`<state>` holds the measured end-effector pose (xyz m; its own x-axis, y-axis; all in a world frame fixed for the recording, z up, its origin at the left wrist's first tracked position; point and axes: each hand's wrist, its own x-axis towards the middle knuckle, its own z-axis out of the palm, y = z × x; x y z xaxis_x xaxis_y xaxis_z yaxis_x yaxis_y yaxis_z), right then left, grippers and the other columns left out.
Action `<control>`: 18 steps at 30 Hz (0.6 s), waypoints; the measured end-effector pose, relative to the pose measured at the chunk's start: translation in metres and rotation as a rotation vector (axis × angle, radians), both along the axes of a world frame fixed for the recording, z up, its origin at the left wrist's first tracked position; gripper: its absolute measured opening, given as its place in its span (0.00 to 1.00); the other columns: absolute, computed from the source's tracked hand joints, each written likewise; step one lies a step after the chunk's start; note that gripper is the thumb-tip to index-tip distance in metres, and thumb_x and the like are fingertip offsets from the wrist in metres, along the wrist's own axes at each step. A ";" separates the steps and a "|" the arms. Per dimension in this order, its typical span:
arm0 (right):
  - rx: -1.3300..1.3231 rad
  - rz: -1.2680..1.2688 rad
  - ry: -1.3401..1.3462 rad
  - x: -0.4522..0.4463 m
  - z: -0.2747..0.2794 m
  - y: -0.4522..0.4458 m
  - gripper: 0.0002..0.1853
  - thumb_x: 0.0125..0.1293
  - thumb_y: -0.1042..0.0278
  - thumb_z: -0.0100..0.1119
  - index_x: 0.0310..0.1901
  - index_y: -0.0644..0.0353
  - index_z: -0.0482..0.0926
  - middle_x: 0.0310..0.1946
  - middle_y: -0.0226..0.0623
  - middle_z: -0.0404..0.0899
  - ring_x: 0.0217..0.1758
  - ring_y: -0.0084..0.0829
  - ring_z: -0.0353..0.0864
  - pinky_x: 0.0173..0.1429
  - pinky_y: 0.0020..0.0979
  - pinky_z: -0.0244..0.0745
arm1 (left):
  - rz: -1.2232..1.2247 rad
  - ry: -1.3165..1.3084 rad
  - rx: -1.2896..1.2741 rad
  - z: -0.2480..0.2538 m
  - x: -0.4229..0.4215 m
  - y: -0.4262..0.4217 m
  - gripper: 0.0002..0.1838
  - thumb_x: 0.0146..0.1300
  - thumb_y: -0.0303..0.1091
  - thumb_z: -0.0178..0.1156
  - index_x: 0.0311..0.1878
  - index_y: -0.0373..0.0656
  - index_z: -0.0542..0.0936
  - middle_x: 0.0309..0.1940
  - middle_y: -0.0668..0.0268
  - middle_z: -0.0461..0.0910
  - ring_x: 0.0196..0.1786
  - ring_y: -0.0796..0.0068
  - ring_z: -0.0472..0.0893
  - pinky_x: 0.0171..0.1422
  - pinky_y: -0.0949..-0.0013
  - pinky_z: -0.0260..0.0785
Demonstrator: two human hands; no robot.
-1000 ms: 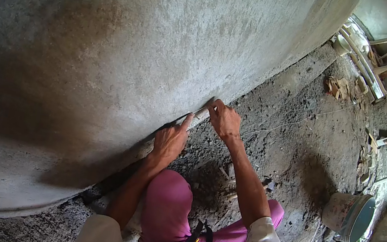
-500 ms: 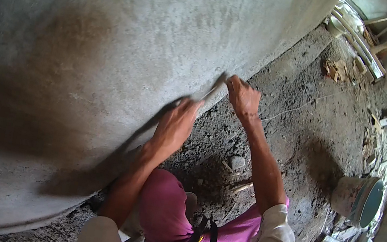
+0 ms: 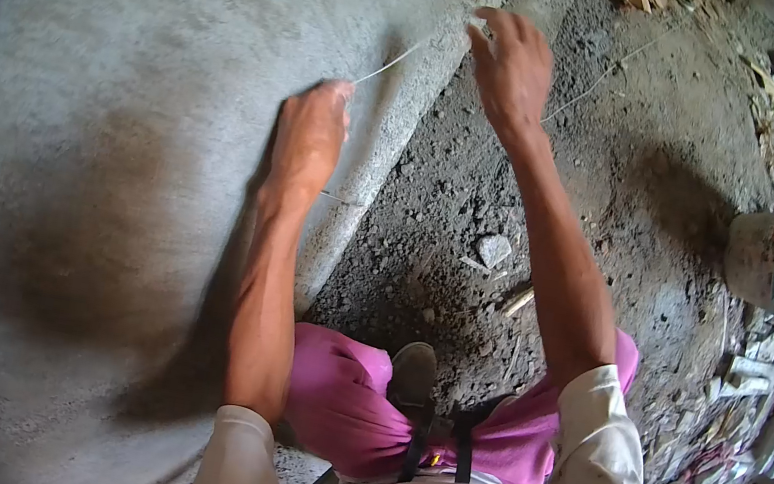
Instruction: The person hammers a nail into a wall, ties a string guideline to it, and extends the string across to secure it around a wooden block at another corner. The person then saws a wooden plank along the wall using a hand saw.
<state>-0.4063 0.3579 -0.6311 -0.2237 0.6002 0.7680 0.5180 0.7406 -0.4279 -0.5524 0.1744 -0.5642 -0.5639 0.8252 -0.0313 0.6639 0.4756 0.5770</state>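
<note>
My left hand [image 3: 311, 134] is closed against the grey plastered wall [image 3: 186, 38], gripping a thin pale string [image 3: 390, 65]. The string runs taut from its fingertips up and right along the wall, toward my right hand. A short dark length of line [image 3: 341, 199] shows beside my left wrist, by the wall's rough lower edge [image 3: 397, 112]. My right hand [image 3: 517, 70] is near that edge, higher up, its thumb and fingers spread apart. Whether the string touches its fingertips is hard to make out.
Rough dirt ground [image 3: 556, 198] with gravel lies along the wall. A pale stone [image 3: 494, 250] and a short stick [image 3: 519, 301] lie ahead of my feet. A stained bucket [image 3: 759, 258] stands at right, near scrap pieces [image 3: 750, 381]. Another thin line [image 3: 594, 84] crosses the ground.
Both hands have moved upward in view and farther apart; my left hand has also shifted left. My right hand has gone from closed to spread. The view has shifted.
</note>
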 end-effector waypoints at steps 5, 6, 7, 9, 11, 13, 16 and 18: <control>-0.614 -0.394 -0.006 0.115 -0.190 -0.072 0.32 0.61 0.61 0.69 0.65 0.59 0.69 0.66 0.48 0.70 0.72 0.47 0.64 0.75 0.45 0.58 | -0.140 0.339 0.172 0.007 -0.002 0.009 0.15 0.70 0.23 0.48 0.54 0.35 0.80 0.35 0.53 0.82 0.38 0.63 0.83 0.47 0.63 0.75; -0.843 -0.496 -0.095 0.139 -0.228 -0.108 0.33 0.61 0.60 0.69 0.66 0.59 0.68 0.67 0.49 0.69 0.73 0.47 0.63 0.75 0.45 0.59 | -0.214 0.404 0.246 0.001 -0.008 0.010 0.14 0.70 0.22 0.48 0.54 0.35 0.80 0.38 0.52 0.83 0.41 0.60 0.84 0.49 0.63 0.75; -0.862 -0.558 -0.200 0.163 -0.283 -0.139 0.35 0.61 0.61 0.68 0.67 0.58 0.65 0.68 0.49 0.65 0.70 0.50 0.65 0.73 0.47 0.61 | -0.289 0.470 0.321 -0.002 -0.012 0.011 0.14 0.70 0.22 0.48 0.53 0.35 0.80 0.41 0.51 0.83 0.45 0.58 0.84 0.52 0.62 0.76; -1.068 -0.700 -0.294 0.186 -0.325 -0.194 0.36 0.59 0.63 0.68 0.67 0.58 0.62 0.67 0.50 0.63 0.65 0.56 0.68 0.70 0.50 0.63 | -0.347 0.500 0.329 -0.007 -0.014 0.010 0.13 0.69 0.21 0.50 0.52 0.34 0.81 0.44 0.51 0.83 0.47 0.56 0.84 0.53 0.61 0.76; -1.075 -0.648 -0.280 0.191 -0.325 -0.204 0.37 0.57 0.64 0.67 0.67 0.58 0.62 0.65 0.51 0.63 0.62 0.59 0.69 0.67 0.51 0.64 | -0.417 0.523 0.318 -0.011 -0.015 0.002 0.12 0.68 0.21 0.51 0.51 0.34 0.81 0.47 0.51 0.82 0.50 0.54 0.84 0.55 0.61 0.76; -1.062 -0.607 -0.254 0.204 -0.343 -0.200 0.37 0.56 0.66 0.67 0.66 0.57 0.61 0.63 0.53 0.62 0.58 0.62 0.70 0.64 0.53 0.66 | -0.467 0.509 0.318 -0.008 -0.014 0.000 0.11 0.68 0.23 0.54 0.51 0.36 0.80 0.51 0.53 0.81 0.52 0.50 0.81 0.57 0.58 0.76; -1.151 -0.934 0.030 0.214 -0.367 -0.183 0.30 0.55 0.70 0.62 0.60 0.60 0.64 0.53 0.56 0.70 0.48 0.60 0.75 0.51 0.52 0.72 | -0.516 0.524 0.307 -0.008 -0.017 0.000 0.11 0.68 0.25 0.55 0.51 0.36 0.80 0.50 0.54 0.81 0.51 0.51 0.82 0.57 0.59 0.76; -1.234 -0.814 0.003 0.234 -0.372 -0.180 0.26 0.56 0.68 0.61 0.56 0.62 0.66 0.46 0.54 0.72 0.46 0.57 0.77 0.50 0.51 0.73 | -0.528 0.527 0.277 -0.007 -0.018 -0.001 0.11 0.67 0.24 0.55 0.50 0.35 0.81 0.50 0.54 0.81 0.51 0.52 0.82 0.57 0.60 0.76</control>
<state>-0.1727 0.1775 -1.0027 0.4880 0.8159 -0.3101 0.6007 -0.5717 -0.5588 -0.5704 0.1733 -0.5712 0.0201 0.9263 0.3762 0.9801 -0.0926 0.1755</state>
